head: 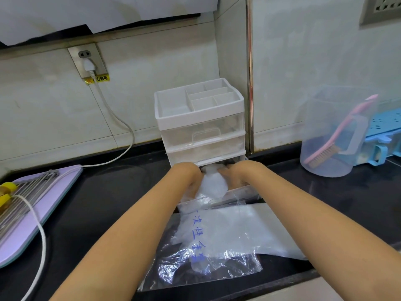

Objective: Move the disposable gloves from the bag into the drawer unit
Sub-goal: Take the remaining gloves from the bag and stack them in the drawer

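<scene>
a: entry. where are the gloves (213, 184)?
b: in a bunched white wad over the pulled-out bottom drawer (243, 190) of the drawer unit (201, 127), partly down inside it. more thin gloves appear to lie in the bag (219, 253), flat on the counter (104, 203) just in front of the drawer.
a: hands?
b: left hand (189, 175) and right hand (236, 173) are close together, one on each side of the wad, with fingers curled in on it. the fingertips are mostly hidden.
a: why both hands?
b: judgement: thin film springs apart, so squeezing from two sides keeps the wad compact enough to go between the drawer walls.
a: why that drawer?
b: it is the only one out. the two above are closed, so access from above is free.
a: bag placement?
b: it touches the drawer front, likely to keep each transfer short.
a: status?
b: partway. the bag is not yet empty and the drawer is open.
</scene>
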`<act>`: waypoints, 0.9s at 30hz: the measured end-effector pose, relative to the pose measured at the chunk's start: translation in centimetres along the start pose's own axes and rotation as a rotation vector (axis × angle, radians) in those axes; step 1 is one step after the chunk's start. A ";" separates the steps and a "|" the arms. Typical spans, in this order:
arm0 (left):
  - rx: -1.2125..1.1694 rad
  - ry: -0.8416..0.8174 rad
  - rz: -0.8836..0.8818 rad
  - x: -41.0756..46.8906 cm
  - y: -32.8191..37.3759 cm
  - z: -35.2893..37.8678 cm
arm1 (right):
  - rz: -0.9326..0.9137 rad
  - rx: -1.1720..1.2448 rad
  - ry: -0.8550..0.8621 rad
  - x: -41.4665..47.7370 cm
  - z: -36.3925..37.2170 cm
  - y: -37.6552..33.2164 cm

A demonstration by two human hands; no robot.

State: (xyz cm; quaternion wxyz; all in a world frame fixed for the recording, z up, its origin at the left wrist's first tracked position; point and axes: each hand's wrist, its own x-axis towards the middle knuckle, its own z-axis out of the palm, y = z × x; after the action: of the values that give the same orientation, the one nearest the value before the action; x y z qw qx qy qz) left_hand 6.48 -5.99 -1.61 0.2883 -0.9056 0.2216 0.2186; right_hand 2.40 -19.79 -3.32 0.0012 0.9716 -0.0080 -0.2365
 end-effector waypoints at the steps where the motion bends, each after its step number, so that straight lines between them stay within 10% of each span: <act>1: 0.045 0.008 -0.011 0.0 0.2 0.0 | 0.019 -0.045 -0.003 0.1 -0.1 -0.2; 13: -0.178 0.142 0.161 -1.7 -1.1 0.7 | 0.066 -0.198 -0.019 -1.6 -1.4 -0.7; 22: -0.370 0.713 0.090 -4.9 0.1 2.9 | 0.074 -0.055 0.080 -1.4 -0.9 -0.3; 27: -0.539 0.462 0.175 -5.5 2.3 3.4 | 0.008 -0.005 0.160 -2.7 -0.8 0.1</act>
State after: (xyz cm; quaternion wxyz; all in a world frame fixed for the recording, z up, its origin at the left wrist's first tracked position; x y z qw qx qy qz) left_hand -0.04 -4.02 -2.24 -0.0382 -0.9521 0.2919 0.0826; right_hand 0.38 -19.87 -1.36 0.0054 0.9874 -0.0109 -0.1581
